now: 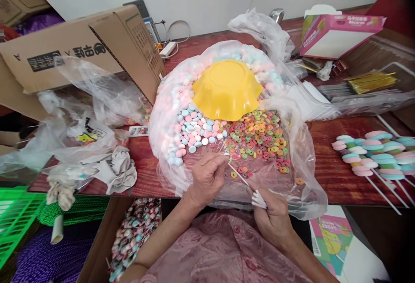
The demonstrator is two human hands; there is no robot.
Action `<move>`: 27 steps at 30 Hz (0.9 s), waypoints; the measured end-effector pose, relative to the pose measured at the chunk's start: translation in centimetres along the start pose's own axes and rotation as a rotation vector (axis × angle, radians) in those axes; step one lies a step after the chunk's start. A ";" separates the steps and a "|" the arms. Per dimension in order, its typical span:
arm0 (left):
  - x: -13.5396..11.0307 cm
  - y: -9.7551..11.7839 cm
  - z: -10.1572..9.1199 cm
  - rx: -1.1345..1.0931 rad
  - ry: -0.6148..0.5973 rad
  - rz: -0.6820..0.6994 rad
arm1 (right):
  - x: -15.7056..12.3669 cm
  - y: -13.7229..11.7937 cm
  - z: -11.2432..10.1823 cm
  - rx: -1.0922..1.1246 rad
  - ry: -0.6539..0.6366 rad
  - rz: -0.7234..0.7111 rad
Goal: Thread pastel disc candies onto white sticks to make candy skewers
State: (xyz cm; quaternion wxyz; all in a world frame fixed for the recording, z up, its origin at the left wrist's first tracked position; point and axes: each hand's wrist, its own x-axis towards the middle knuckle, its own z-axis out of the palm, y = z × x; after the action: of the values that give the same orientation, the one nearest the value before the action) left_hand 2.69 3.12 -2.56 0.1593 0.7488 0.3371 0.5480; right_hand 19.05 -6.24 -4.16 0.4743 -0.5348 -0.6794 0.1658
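Observation:
My right hand (274,214) is closed round a small bundle of white lollipop sticks (258,199). From it a single stick (239,174) points up and left toward my left hand (210,173). My left fingers are pinched together at that stick's tip, where something small and pale shows; its kind is unclear. Just beyond my hands, pink, white and blue round candies (197,129) lie to the left, and colourful ring-shaped candies (259,136) to the right. An upturned yellow bowl with a wavy rim (228,88) rests among the candies on clear plastic sheeting (301,157).
Finished-looking candy skewers (379,153) lie at the right on the red-brown table (330,136). Cardboard boxes (129,49) and crumpled plastic bags (78,131) crowd the left. A pink-and-white carton (340,34) stands at the back right. Below are a green basket (16,222) and wrapped candies (136,235).

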 end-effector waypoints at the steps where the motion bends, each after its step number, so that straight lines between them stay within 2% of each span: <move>1: 0.0 0.2 0.2 -0.042 0.015 -0.019 | -0.1 0.2 0.2 0.012 -0.006 0.026; 4: -0.1 0.6 0.7 -0.148 0.048 -0.084 | -0.6 0.8 0.8 0.069 -0.026 0.093; 7: 0.0 0.4 0.9 -0.275 0.065 -0.283 | -0.9 1.1 1.2 0.116 -0.007 0.134; 9: 0.2 0.1 0.8 -0.314 0.022 -0.362 | -0.8 1.0 1.2 0.134 -0.002 0.154; 10: 0.2 0.0 0.6 -0.298 -0.013 -0.345 | -0.8 1.0 1.1 0.145 -0.009 0.164; 12: 0.1 -0.3 0.4 -0.196 -0.082 -0.216 | -0.6 0.9 1.0 0.171 -0.022 0.182; 15: -0.6 -0.1 0.5 0.010 -0.114 -0.024 | -0.5 0.8 1.0 0.192 -0.021 0.217; 17: -1.3 0.5 0.8 0.085 -0.147 0.008 | -0.6 0.8 1.2 0.199 -0.021 0.233; 21: -2.2 2.4 1.4 -0.041 -0.324 -0.034 | -0.9 1.1 1.2 0.188 0.001 0.234; 23: -2.0 2.8 1.4 -0.143 -0.373 -0.092 | -0.9 1.8 0.6 0.153 0.047 0.239; 25: -1.4 2.3 1.0 -0.194 -0.330 -0.177 | -0.9 2.8 -0.5 0.100 0.142 0.271; 27: -0.4 0.9 0.3 -0.149 -0.242 -0.245 | -0.8 4.4 -1.7 0.046 0.237 0.321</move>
State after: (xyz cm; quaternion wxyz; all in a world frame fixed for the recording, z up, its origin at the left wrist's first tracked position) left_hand 3.20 2.30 -2.39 0.3192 0.7487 0.3627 0.4539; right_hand 22.94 -5.79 -6.95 0.5307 -0.6409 -0.5208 0.1906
